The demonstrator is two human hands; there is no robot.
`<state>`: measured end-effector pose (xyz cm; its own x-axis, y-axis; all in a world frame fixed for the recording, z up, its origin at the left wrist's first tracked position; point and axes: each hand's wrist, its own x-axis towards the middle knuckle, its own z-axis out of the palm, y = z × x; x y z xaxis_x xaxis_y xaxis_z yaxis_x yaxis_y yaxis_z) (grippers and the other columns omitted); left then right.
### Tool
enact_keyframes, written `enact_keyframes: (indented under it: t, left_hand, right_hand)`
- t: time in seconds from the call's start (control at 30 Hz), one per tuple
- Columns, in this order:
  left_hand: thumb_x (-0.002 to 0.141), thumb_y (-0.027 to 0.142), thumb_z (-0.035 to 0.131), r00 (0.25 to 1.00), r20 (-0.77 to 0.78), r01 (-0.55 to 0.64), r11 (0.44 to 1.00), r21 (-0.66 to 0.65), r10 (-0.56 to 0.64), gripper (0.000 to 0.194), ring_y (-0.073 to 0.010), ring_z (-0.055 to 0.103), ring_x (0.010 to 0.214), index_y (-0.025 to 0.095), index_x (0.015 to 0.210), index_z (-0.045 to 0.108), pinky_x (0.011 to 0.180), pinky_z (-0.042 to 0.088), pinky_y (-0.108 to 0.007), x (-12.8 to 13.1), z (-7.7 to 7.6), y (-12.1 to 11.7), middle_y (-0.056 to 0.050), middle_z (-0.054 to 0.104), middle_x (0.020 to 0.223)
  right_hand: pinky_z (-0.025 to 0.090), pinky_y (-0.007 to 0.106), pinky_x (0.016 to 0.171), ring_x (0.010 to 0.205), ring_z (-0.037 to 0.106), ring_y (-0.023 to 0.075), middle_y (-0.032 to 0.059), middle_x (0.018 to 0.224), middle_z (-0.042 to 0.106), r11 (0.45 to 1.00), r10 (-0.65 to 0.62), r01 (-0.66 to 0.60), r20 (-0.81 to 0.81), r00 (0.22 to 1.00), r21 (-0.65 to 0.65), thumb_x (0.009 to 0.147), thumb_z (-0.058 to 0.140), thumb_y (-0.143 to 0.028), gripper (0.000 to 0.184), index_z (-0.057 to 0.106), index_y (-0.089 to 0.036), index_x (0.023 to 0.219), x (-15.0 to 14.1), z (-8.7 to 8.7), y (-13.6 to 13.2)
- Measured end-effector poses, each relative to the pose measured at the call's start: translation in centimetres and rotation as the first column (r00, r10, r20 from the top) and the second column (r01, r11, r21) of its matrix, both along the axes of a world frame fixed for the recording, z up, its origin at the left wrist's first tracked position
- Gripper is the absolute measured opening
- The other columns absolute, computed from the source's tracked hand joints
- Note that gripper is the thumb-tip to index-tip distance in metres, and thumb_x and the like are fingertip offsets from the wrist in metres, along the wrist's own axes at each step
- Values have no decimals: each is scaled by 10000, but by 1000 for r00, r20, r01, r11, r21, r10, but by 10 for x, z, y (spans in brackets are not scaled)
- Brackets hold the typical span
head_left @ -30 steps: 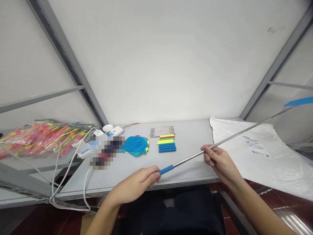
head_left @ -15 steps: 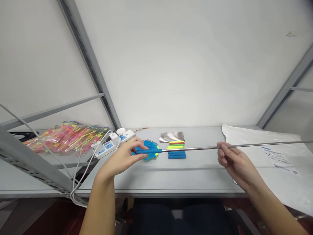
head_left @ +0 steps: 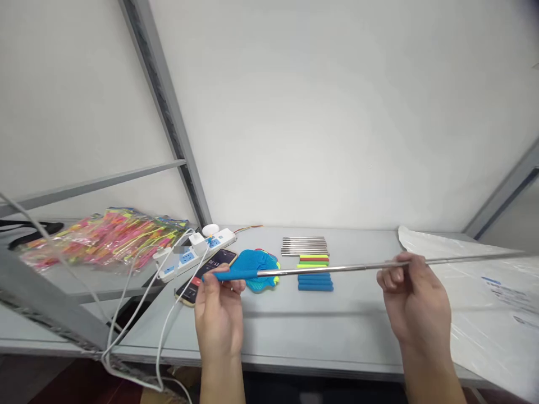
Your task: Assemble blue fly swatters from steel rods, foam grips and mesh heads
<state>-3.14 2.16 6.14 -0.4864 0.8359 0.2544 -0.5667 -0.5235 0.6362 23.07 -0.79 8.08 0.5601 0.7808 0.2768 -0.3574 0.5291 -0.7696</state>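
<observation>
A long telescopic metal rod with a blue sleeve handle stretches across the view, its thin end running out past the right side. My left hand is closed on the blue handle, thumb and fingers round it. Farther along, my right hand pinches the thin metal section. Beneath the rod lie blue mesh netting with yellow-green edging, a row of short metal rods, and yellow, red and green sleeves. Several blue sleeves lie just in front of those.
A white power strip with plugs and cables and a phone are on the left. Behind the metal post sit plastic bags of colourful items. A white plastic sheet covers the shelf's right end.
My left hand has turned palm up around the handle, uncovering the phone. My right hand has slid a little right along the rod, and the view has shifted slightly.
</observation>
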Motion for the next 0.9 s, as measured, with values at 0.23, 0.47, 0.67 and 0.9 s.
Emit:
enact_keyframes:
  t: [0.23,0.47,0.67,0.9]
  left_hand:
    - [880,401,624,963,242,-86,985,-152,121,256,-53,293,492,180,787,534,481,350,-170,40,-21,16,77,320,619]
    - [920,470,533,986,163,17,957,-290,32,264,-55,206,439,216,846,530,456,332,-170,78,-28,8,81,242,582]
    - [920,443,547,990,87,-86,971,-222,107,273,-46,255,431,186,829,567,462,348,-169,57,-21,6,77,261,582]
    - [926,411,555,978,186,-51,977,-205,90,264,-34,238,405,170,818,543,425,313,-179,46,-20,11,84,292,587]
  right_hand:
    - [335,208,502,578,335,93,-38,648,323,996,-82,80,-112,990,-27,920,552,-340,187,580,-215,783,-18,-39,14]
    - [380,261,550,638,418,109,4,792,444,984,88,-99,-76,993,-150,888,597,-362,123,633,-256,837,-48,-58,16]
    - [324,245,476,511,320,79,-33,652,350,954,221,-228,-56,974,-197,852,637,-393,156,676,-243,832,-19,-61,11]
    - [298,226,461,509,315,79,-44,633,308,987,-28,12,-101,994,-160,922,526,-418,297,579,-200,727,-16,-46,8]
